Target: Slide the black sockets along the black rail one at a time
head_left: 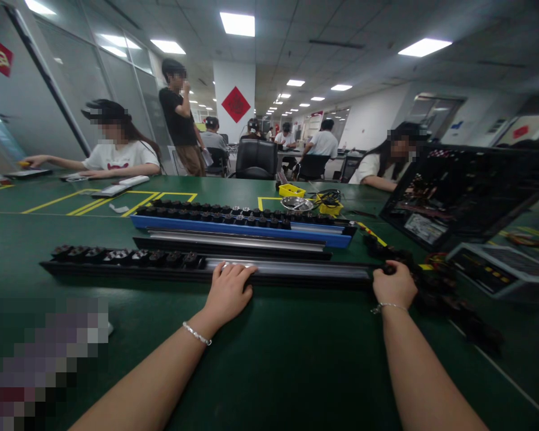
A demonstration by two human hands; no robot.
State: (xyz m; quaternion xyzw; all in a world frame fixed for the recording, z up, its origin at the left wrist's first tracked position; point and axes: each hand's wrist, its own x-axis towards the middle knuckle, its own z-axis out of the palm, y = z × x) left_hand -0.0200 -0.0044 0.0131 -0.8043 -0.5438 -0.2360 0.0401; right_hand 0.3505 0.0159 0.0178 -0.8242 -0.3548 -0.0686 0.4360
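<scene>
A long black rail (291,272) with a silvery channel lies across the green table, its left part filled with a row of small black parts (139,256). My left hand (229,290) rests on the rail near its middle, fingers spread over the channel. At the rail's right end, my right hand (394,284) is closed round a small black part (388,269). Behind lie a narrower black rail (238,241) with a bare channel and a blue rail (233,230) carrying rows of similar black parts.
Loose black parts (462,311) lie at the right, beside a grey box-shaped device (507,269) and an open black case (453,191). Yellow trays (291,190) and a round metal dish (297,205) stand farther back. People sit across the table.
</scene>
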